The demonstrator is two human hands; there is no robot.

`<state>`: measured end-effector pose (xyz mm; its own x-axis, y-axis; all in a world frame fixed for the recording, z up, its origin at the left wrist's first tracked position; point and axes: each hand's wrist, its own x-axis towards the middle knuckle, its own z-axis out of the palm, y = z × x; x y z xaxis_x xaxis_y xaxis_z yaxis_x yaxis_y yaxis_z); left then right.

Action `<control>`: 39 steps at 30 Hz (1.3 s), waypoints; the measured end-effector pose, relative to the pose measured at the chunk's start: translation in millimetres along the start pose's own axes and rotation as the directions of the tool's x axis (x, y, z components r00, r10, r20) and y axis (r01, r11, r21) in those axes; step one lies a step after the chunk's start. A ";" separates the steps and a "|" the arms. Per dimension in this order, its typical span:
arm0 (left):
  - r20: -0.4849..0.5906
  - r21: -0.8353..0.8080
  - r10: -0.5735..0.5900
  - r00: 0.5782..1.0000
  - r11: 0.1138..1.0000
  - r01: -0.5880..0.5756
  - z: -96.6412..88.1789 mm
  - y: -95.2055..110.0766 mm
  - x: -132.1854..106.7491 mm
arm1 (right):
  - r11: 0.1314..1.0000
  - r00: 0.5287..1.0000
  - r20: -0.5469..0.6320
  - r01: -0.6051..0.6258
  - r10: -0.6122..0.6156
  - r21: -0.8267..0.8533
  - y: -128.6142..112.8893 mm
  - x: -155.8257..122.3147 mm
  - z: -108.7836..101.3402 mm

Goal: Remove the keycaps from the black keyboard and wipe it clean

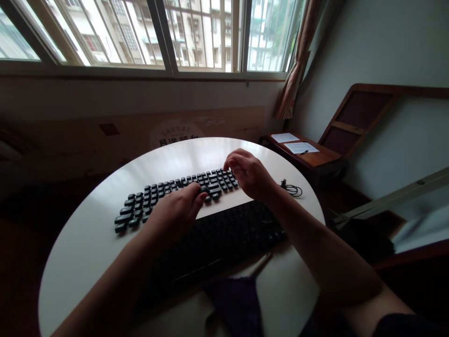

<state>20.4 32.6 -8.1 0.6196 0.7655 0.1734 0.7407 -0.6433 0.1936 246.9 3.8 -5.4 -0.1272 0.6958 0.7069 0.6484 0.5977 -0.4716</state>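
Loose dark keycaps (156, 191) lie in keyboard-like rows on a round white table (87, 262). My left hand (178, 206) is over the middle of these rows, thumb and fingers closed at a dark keycap (204, 189). Above the right end of the rows is my right hand (247, 173), its fingers curled together. Whatever it may hold is hidden. Closer to me, below both hands, rests a black keyboard (228, 234), partly covered by my forearms. Its surface is too dark to make out in detail.
A coiled black cable (292, 189) lies near the table's right edge. In front of the keyboard are a slim tool (262, 264) and a dark purple cloth (235, 302). Papers (301, 148) and a pen lie on a low wooden stand (315, 160) beyond the table.
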 end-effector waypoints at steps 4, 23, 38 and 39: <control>-0.022 -0.024 -0.012 1.000 1.000 0.011 5.5 -3.7 2.6 | 0.997 0.975 0.220 0.026 -0.041 0.072 7.7 -2.7 7.9; 0.086 -0.029 -0.017 0.996 0.999 0.020 11.1 -1.1 3.7 | 1.000 0.934 0.356 0.013 -0.012 -0.001 27.2 -6.3 16.2; 0.379 -0.084 0.270 0.885 0.963 -0.257 7.0 3.2 -2.5 | 0.954 0.782 0.553 -0.175 0.285 -0.244 55.0 -13.7 23.9; 0.382 -0.081 0.269 0.884 0.963 -0.258 6.5 3.2 -2.4 | 0.952 0.789 0.546 -0.163 0.284 -0.260 55.7 -13.5 24.4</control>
<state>23.0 28.7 -14.2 0.8465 0.5066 -0.1638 0.5320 -0.8178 0.2196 266.4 37.5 -54.1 -0.3259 0.9356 0.1360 0.8330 0.3522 -0.4268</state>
